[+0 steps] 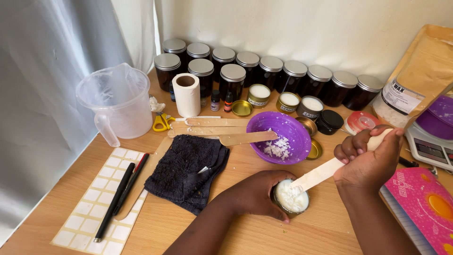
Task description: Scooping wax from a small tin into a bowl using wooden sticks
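A wooden stick point(317, 174) is gripped in the closed fingers of the right hand point(368, 160), its long axis slanting down-left, tip sunk in white wax. The tin point(290, 198) is wrapped by the left hand point(257, 192) on the table point(245, 231), near a purple bowl point(279, 137) and a black cloth point(186, 170).

Both forearms are bare to the frame edge; no sleeves, gloves, rings, watch or bracelets. Fingernails on the left hand point(255, 193) and right hand point(370, 160) are short, unpainted.
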